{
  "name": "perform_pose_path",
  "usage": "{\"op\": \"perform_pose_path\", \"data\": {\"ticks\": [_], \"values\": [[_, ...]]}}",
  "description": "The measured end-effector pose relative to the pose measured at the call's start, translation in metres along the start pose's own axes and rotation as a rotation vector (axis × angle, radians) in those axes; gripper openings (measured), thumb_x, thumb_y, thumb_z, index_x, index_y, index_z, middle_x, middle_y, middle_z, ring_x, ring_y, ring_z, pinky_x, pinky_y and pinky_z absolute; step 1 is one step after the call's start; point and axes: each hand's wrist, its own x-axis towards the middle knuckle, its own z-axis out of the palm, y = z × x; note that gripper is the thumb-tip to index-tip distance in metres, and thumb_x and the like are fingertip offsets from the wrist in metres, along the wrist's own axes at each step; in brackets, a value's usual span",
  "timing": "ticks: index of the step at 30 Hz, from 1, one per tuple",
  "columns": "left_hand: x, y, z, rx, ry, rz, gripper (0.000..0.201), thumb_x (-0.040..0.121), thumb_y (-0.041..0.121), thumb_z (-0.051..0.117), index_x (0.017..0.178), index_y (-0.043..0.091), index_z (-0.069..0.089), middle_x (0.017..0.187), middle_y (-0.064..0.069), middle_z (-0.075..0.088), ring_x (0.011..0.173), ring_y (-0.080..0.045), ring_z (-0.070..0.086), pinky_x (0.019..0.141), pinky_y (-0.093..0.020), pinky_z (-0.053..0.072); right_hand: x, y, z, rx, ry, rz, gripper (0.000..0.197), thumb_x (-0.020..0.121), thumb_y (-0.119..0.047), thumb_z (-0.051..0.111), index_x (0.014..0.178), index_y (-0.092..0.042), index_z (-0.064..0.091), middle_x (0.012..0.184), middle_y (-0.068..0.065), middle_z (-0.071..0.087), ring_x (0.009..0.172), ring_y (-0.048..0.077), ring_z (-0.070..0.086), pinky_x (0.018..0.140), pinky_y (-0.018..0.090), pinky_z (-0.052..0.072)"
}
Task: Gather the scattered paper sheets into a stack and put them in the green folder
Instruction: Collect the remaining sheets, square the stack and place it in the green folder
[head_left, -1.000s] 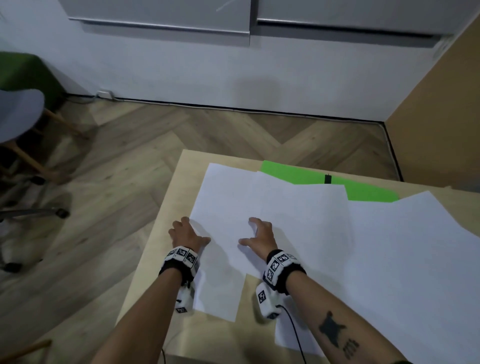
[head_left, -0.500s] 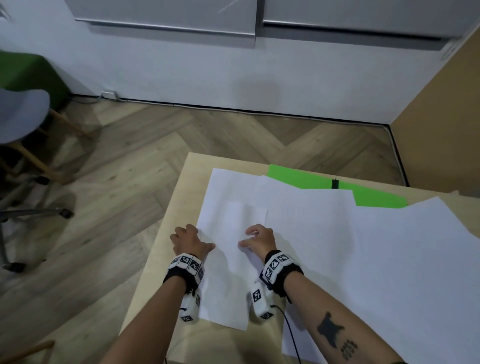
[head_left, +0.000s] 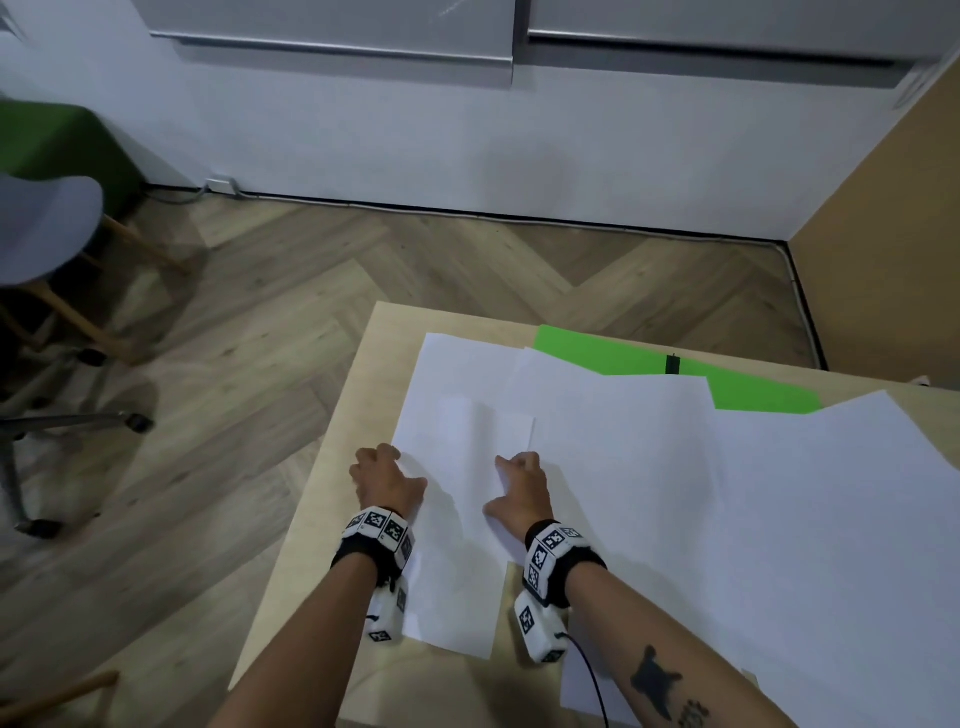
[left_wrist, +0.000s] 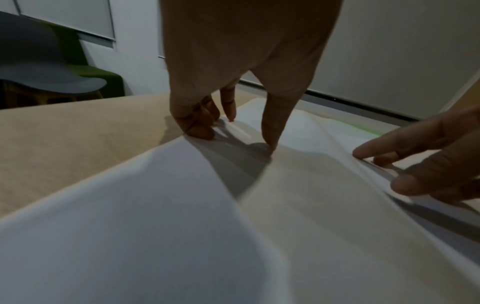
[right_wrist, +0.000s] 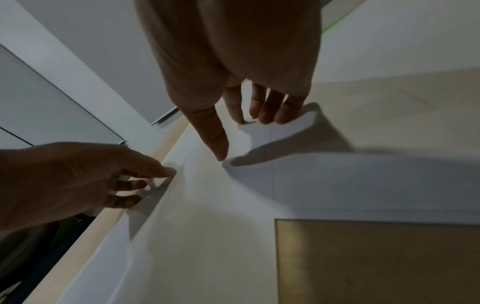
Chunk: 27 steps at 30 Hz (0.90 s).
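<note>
White paper sheets (head_left: 462, 493) lie overlapping on the wooden table (head_left: 322, 530). My left hand (head_left: 379, 467) grips the left edge of the near-left sheets, thumb on top and fingers curled at the edge (left_wrist: 233, 133). My right hand (head_left: 522, 475) holds their right edge, thumb pressing on top and fingers curled at the raised rim (right_wrist: 241, 137). More large sheets (head_left: 805, 519) spread to the right. The green folder (head_left: 613, 353) lies at the table's far side, mostly covered by paper, with a black band (head_left: 672, 364) across it.
The table's left edge is just beside my left hand. A grey chair (head_left: 41, 228) stands on the wooden floor to the left. A white wall with cabinets runs behind, and a tan panel (head_left: 883, 234) stands at the right.
My right hand has slid a sheet leftward onto the left sheet. The two hands now stand closer together, one on each side of the narrow pile.
</note>
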Motion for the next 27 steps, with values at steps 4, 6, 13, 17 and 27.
{"op": "perform_pose_path", "data": {"ticks": [4,6,13,17,27], "values": [[-0.004,0.007,0.001,-0.059,-0.025,0.002,0.078,0.072,0.024,0.075,0.138,0.009,0.037,0.136,-0.011,0.034,0.126,-0.035,0.03,0.1,-0.044,0.039,-0.003,0.002,0.004,-0.104,-0.005,-0.087,0.045,0.08,-0.009,0.069,0.123,-0.019,0.069,0.134,0.003,0.038,0.127,0.024,0.038,0.101,0.028,0.035],[-0.006,0.009,-0.001,-0.048,-0.037,0.004,0.078,0.075,0.029,0.075,0.14,0.008,0.037,0.137,-0.012,0.034,0.127,-0.036,0.03,0.102,-0.044,0.038,-0.004,0.003,0.008,-0.048,-0.008,-0.114,0.039,0.084,-0.005,0.066,0.122,-0.015,0.07,0.148,0.007,0.031,0.137,0.025,0.033,0.108,0.024,0.032],[-0.01,0.01,-0.005,-0.087,-0.055,0.016,0.08,0.081,0.04,0.068,0.147,0.013,0.031,0.139,-0.012,0.033,0.13,-0.037,0.028,0.105,-0.044,0.032,0.009,-0.011,-0.006,0.407,0.102,0.096,0.085,0.081,-0.014,0.066,0.155,-0.026,0.024,0.16,-0.001,0.0,0.131,0.031,0.049,0.102,0.038,0.047],[-0.011,0.01,-0.005,-0.093,-0.059,0.021,0.082,0.084,0.04,0.065,0.15,0.014,0.026,0.143,-0.013,0.031,0.133,-0.036,0.025,0.107,-0.044,0.03,0.023,-0.011,-0.021,0.378,0.144,0.188,0.096,0.083,-0.019,0.07,0.16,-0.019,0.012,0.159,0.0,0.015,0.132,0.028,0.048,0.105,0.035,0.042],[-0.014,0.008,-0.002,-0.095,-0.052,0.077,0.074,0.09,0.04,0.059,0.151,0.015,0.027,0.14,-0.013,0.033,0.129,-0.035,0.028,0.109,-0.042,0.027,0.047,-0.006,-0.036,0.232,0.128,0.162,0.059,0.081,-0.042,0.065,0.133,-0.018,0.05,0.107,-0.007,0.058,0.105,0.023,0.059,0.098,0.037,0.046]]}}
